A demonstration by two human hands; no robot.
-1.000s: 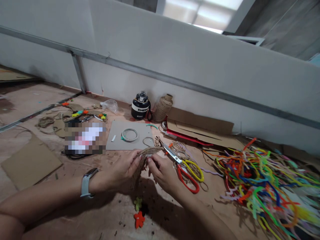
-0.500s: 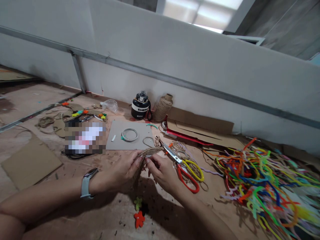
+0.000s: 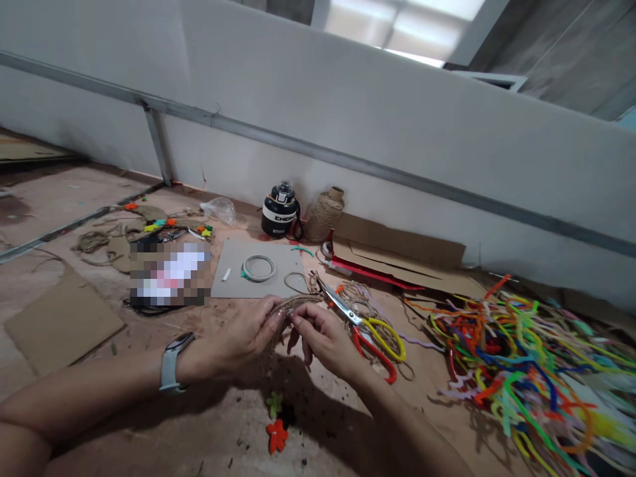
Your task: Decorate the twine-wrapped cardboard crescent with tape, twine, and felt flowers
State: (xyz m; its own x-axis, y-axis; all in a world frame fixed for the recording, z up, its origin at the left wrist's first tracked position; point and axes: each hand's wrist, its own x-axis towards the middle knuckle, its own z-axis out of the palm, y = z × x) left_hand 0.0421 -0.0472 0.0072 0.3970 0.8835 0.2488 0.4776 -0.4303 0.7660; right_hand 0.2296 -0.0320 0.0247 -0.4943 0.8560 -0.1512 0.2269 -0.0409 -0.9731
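Note:
A curved band wrapped in brown jute twine (image 3: 304, 301) is held between my hands above the table. My left hand (image 3: 256, 328) is closed round its left part, with the thumb on top. On the inner edge of the band, the thumb and forefinger of my right hand (image 3: 325, 339) are pinched together, and the other fingers hang curled below. Fingers partly hide what lies at the pinch. Open-bladed scissors (image 3: 354, 316) with yellow and red handles lie just right of my right hand. A green flower (image 3: 273, 404) and an orange flower (image 3: 277, 437) are below my hands.
Behind my hands, a tape roll (image 3: 259, 268) rests on a grey board (image 3: 226, 255). A black bottle (image 3: 279, 212) and a twine spool (image 3: 325, 215) stand by the white partition. Colourful pipe cleaners (image 3: 527, 364) pile up at right; a cardboard piece (image 3: 64, 321) lies left.
My right hand has turned slightly, and its lower fingers have moved down and apart from the band. My left hand stays in place on the band.

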